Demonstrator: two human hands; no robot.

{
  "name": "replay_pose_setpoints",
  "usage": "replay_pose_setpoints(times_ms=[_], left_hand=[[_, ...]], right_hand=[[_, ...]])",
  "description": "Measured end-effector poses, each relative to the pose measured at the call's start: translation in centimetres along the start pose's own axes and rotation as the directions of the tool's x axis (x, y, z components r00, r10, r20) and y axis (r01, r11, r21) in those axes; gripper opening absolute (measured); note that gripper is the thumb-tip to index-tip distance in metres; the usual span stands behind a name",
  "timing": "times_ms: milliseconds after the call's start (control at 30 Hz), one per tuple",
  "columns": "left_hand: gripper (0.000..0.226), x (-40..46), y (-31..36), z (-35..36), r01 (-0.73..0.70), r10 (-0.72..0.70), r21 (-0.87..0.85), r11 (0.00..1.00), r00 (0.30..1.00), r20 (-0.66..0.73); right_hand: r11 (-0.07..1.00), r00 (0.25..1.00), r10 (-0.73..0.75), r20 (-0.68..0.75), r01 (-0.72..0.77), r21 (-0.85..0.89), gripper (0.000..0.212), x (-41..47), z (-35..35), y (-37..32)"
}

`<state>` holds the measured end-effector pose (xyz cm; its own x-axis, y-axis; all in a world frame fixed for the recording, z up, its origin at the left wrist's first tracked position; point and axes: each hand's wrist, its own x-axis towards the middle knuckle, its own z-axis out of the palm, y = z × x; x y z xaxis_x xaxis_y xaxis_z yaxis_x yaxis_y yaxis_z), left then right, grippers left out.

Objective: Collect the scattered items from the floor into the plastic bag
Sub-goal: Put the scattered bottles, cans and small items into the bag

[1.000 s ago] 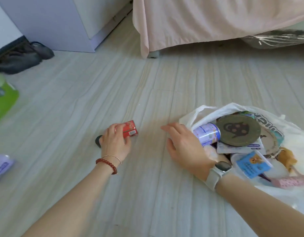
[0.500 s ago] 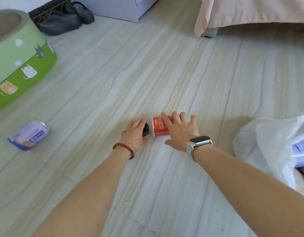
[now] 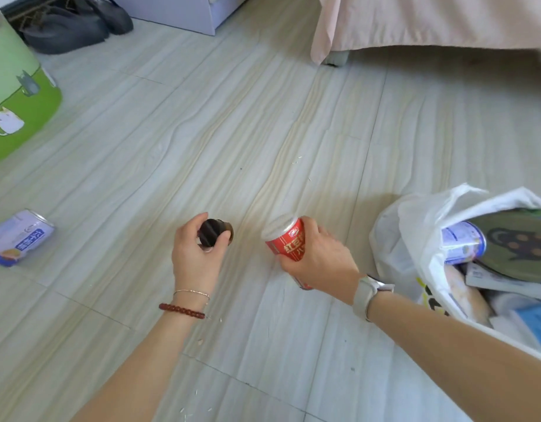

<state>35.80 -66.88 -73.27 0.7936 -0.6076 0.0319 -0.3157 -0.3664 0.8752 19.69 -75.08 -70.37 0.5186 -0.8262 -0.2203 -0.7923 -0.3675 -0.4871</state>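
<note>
Now right hand (image 3: 319, 260) grips red can (image 3: 287, 243), fingers wrapped round it, can tilted, white top up-left. Plastic bag (image 3: 415, 226) lies just right of that hand, mouth open, nothing between. Left hand (image 3: 196, 254) pinches small dark jar (image 3: 212, 231), farther from bag. Blue-white can (image 3: 17, 237) on its side on floor (image 3: 263, 117), well left, nearer left hand. Green tub (image 3: 16, 95), shoes (image 3: 65, 22) far left.
</note>
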Motion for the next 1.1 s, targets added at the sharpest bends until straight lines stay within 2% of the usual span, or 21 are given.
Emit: replay_pose_setpoints(times_ms=[67, 167, 267, 367, 467, 567, 633, 733, 833, 967, 1033, 1100], left_hand=[[0.04, -0.7, 2.3, 0.2, -0.064, 0.063, -0.081, 0.995, 0.998, -0.012], [0.034, -2.2, 6.9, 1.7, -0.187, 0.202, -0.178, 0.966, 0.977, 0.067], [0.035, -5.0, 11.9, 4.2, -0.339, 0.386, -0.24, 0.91, 0.904, 0.185], [0.04, -8.7, 15.9, 7.6, -0.484, 0.557, -0.282, 0.829, 0.763, 0.328], [0.045, -12.8, 18.8, 11.0, -0.575, 0.658, -0.33, 0.748, 0.579, 0.482], [0.046, -16.1, 19.7, 14.6, -0.65, 0.593, -0.229, 0.725, 0.419, 0.687], [0.046, -17.4, 19.6, 16.9, -0.74, 0.514, -0.098, 0.666, 0.359, 0.779], [0.045, -18.1, 18.9, 19.1, -0.823, 0.459, 0.06, 0.565, 0.374, 0.806], [0.039, -18.4, 18.3, 20.0, -0.876, 0.502, 0.15, 0.458, 0.394, 0.77], [0.04, -18.4, 17.4, 20.4, -0.88, 0.479, 0.241, 0.409, 0.431, 0.765], [0.037, -18.1, 17.5, 20.5, -0.886, 0.588, 0.283, 0.367, 0.456, 0.668], [0.04, -17.2, 17.5, 21.1, -0.87, 0.678, 0.34, 0.358, 0.492, 0.546]], right_hand=[[0.978, 0.996, 0.036, -0.085, -0.018, 0.206, 0.069, -2.0, -3.3, 0.2], [0.895, 0.969, 0.1, -0.228, 0.012, 0.447, 0.058, -5.0, -9.0, 1.5], [0.847, 0.912, 0.178, -0.369, 0.048, 0.529, 0.051, -7.8, -14.7, 4.4], [0.917, 0.855, 0.24, -0.459, -0.045, 0.395, 0.056, -10.5, -18.9, 8.8], [0.965, 0.852, 0.26, -0.455, -0.222, 0.137, 0.067, -12.9, -21.0, 13.9], [0.879, 0.839, 0.392, -0.377, -0.463, -0.118, 0.07, -14.4, -21.5, 18.3], [0.789, 0.808, 0.485, -0.333, -0.569, -0.232, 0.073, -14.9, -21.4, 20.7], [0.73, 0.79, 0.511, -0.34, -0.607, -0.314, 0.071, -15.0, -20.4, 23.6], [0.679, 0.783, 0.505, -0.363, -0.62, -0.394, 0.061, -14.6, -19.5, 24.9], [0.684, 0.806, 0.473, -0.355, -0.59, -0.429, 0.052, -14.1, -19.2, 25.7], [0.712, 0.83, 0.444, -0.337, -0.555, -0.43, 0.052, -14.2, -19.1, 26.3], [0.729, 0.85, 0.43, -0.305, -0.526, -0.439, 0.061, -14.7, -19.1, 26.8]])
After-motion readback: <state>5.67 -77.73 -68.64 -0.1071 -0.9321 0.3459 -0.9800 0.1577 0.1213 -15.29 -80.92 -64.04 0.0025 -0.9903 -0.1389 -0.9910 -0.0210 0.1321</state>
